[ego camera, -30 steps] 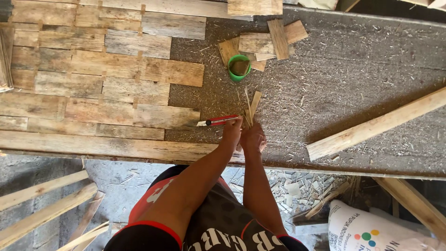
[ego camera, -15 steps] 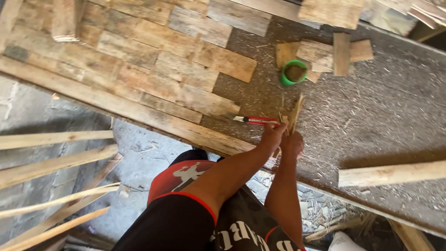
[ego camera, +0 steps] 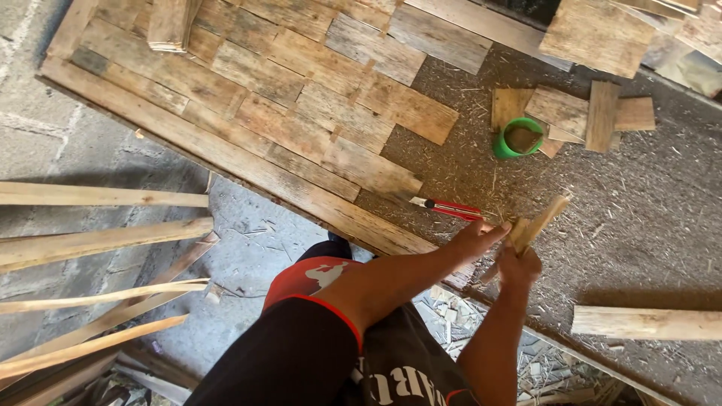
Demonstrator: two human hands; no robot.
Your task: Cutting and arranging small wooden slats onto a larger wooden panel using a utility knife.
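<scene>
On the sawdust-strewn table [ego camera: 639, 225], the right hand [ego camera: 519, 265] now grips a wood strip [ego camera: 535, 225], lifted clear, the left hand [ego camera: 474, 239] open beside it, red knife [ego camera: 450, 208] just beyond.

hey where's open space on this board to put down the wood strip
Bare board lies right of the right hand, between the green cup above and the loose plank below. Crowded: wood offcuts around the cup, laid wooden tiles on the left, red knife by the left hand.
</scene>
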